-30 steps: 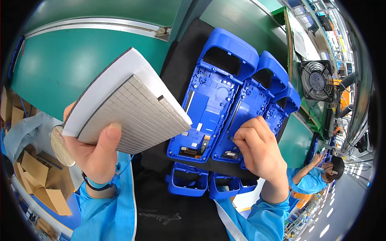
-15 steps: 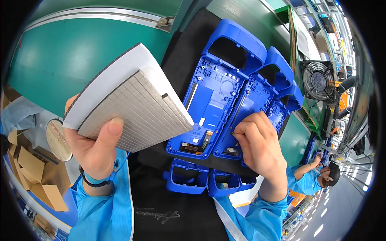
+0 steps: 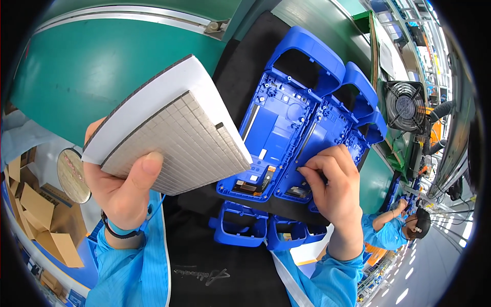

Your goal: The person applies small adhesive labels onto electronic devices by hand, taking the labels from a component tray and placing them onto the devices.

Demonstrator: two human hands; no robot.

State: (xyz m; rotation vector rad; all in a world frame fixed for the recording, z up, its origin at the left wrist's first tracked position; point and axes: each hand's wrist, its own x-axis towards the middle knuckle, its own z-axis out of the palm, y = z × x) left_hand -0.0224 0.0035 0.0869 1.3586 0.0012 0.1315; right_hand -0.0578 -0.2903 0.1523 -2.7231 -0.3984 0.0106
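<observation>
My left hand [image 3: 125, 192] grips a sheet of small grey pads [image 3: 179, 146] on white backing, thumb pressed on its face. The pads are cut in a grid, and a small dark gap shows near the sheet's right edge. Over the middle blue plastic housing [image 3: 308, 148] is my right hand [image 3: 335, 179], thumb and forefinger pinched together. Anything between those fingertips is too small to make out. To its left lies a larger-looking blue housing [image 3: 279, 130] with white patches and a flat ribbon cable near its lower end. A third blue housing [image 3: 355, 140] is partly hidden behind my right hand.
The housings rest on a black mat [image 3: 238, 77] over a green bench [image 3: 112, 77]. A black fan [image 3: 404, 102] stands at the right. Open cardboard boxes [image 3: 56, 225] are at lower left, near a round disc [image 3: 74, 175]. A co-worker [image 3: 394, 225] sits at far right.
My right hand has shifted slightly, its thumb and forefinger still together over the middle housing. The pad sheet in my left hand appears a little further right in view.
</observation>
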